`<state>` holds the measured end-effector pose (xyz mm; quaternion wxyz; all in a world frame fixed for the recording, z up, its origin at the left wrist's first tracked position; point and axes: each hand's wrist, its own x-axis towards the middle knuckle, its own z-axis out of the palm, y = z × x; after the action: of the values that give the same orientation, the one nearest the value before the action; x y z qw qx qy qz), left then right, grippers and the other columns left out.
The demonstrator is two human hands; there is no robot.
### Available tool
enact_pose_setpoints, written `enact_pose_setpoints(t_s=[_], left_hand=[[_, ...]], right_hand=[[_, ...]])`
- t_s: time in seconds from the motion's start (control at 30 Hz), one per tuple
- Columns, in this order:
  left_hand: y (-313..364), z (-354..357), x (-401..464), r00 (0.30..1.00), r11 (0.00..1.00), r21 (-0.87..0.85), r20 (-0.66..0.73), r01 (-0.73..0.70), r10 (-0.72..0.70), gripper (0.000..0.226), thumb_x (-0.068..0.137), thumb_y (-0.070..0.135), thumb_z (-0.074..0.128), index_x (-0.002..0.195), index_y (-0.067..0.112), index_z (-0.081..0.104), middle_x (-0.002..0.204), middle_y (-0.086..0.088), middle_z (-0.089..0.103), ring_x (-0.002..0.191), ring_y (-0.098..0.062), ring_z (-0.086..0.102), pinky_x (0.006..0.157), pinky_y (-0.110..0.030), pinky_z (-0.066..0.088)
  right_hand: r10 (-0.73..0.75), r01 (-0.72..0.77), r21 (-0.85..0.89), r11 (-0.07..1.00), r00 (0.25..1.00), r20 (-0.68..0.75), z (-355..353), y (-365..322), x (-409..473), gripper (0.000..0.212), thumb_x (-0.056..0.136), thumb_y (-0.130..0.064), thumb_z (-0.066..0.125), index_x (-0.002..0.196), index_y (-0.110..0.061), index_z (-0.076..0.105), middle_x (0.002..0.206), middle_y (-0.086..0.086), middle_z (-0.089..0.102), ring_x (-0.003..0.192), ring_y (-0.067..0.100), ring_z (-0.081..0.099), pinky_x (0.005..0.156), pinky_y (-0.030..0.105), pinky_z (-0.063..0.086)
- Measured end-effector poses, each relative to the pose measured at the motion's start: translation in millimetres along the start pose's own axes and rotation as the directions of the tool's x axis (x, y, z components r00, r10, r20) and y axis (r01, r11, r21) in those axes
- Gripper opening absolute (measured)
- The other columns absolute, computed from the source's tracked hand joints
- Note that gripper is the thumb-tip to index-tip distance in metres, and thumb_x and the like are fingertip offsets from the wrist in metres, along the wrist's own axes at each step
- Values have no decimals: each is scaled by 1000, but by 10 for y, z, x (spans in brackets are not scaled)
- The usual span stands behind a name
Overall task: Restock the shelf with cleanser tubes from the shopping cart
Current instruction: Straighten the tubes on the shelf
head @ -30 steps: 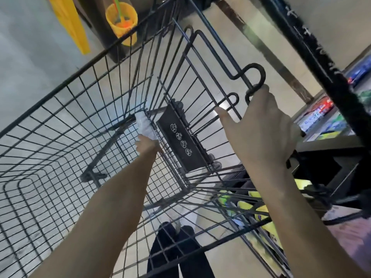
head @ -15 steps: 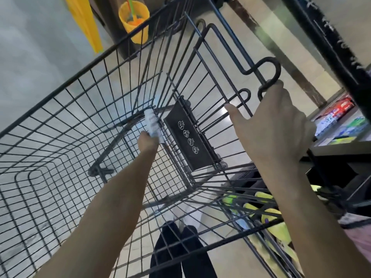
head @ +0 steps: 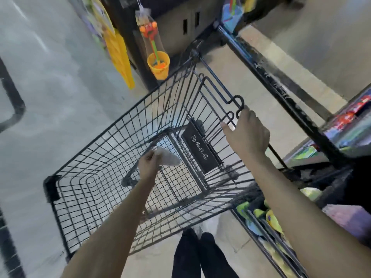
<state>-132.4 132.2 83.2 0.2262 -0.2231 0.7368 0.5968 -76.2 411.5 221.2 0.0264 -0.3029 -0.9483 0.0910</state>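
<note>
Your left hand (head: 148, 165) pinches the white cleanser tube (head: 167, 159) by one end, so it looks light and soft; squeeze gently.

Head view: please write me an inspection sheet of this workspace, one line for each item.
Surface: grey floor; black wire shopping cart stands on it.
Job's things: one white cleanser tube, blurred, inside the cart; no other tube visible in it.
Clutter: nothing seen in the cart.
Grippers: left hand grips the tube; right hand holds the cart's rim.
Cables: nothing seen.
Surroundings: stocked shelf on the right; hanging orange toy cup ahead; yellow sign beside it.
</note>
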Motion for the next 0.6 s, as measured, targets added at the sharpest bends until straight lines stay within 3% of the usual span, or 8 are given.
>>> enact_pose_setpoints(t_s=[0.07, 0.13, 0.27, 0.43, 0.53, 0.6], left_hand=[[267, -117, -337, 1000, 998, -56, 16, -16, 17, 38, 95, 31, 72, 124, 7, 66, 114, -10, 69, 109, -26, 65, 94, -49, 59], [552, -204, -701, 999, 990, -136, 29, -40, 44, 30, 94, 30, 73, 117, 12, 69, 113, -7, 69, 110, -25, 65, 100, -48, 56], [1158, -318, -1433, 990, 946, -308, 59, -101, 125, 18, 93, 30, 73, 108, 22, 69, 116, -7, 70, 112, -25, 68, 99, -44, 55], [1687, -319, -2097, 992, 839, -537, 15, -95, 122, 75, 62, 45, 95, 126, 23, 65, 130, -14, 65, 119, -37, 66, 93, -63, 56], [1826, -280, -2340, 994, 754, -655, 42, -47, 98, 59, 89, 29, 78, 141, 27, 51, 133, -14, 58, 126, -44, 59, 99, -73, 46], [1879, -256, -2442, 989, 754, -654, 64, -58, 131, 53, 99, 27, 69, 143, 42, 45, 136, -13, 56, 128, -42, 57, 103, -70, 45]], right_hand=[[2, -9, 68, 998, 996, 92, -120, 4, -17, 84, 96, -58, 61, 153, -2, 33, 143, 18, 55, 127, 34, 57, 95, 45, 50], [-5, -18, 135, 991, 986, 169, -271, 16, -75, 85, 97, -54, 61, 157, -2, 29, 149, 19, 50, 133, 35, 52, 103, 45, 48], [-46, 8, 191, 982, 980, 193, -676, 12, -339, 80, 99, -48, 62, 158, -5, 30, 154, 16, 44, 137, 31, 47, 110, 43, 45], [-109, 57, 270, 961, 977, 181, -1178, 22, -868, 73, 101, -48, 58, 158, -10, 33, 157, 12, 41, 142, 29, 43, 113, 44, 45], [-143, 83, 329, 941, 976, 164, -1438, 38, -1190, 66, 102, -49, 55, 156, -15, 37, 157, 8, 41, 142, 27, 43, 110, 44, 47], [-158, 96, 373, 923, 977, 140, -1594, 69, -1367, 60, 103, -49, 54, 153, -19, 42, 157, 3, 42, 141, 25, 45, 107, 44, 49]])
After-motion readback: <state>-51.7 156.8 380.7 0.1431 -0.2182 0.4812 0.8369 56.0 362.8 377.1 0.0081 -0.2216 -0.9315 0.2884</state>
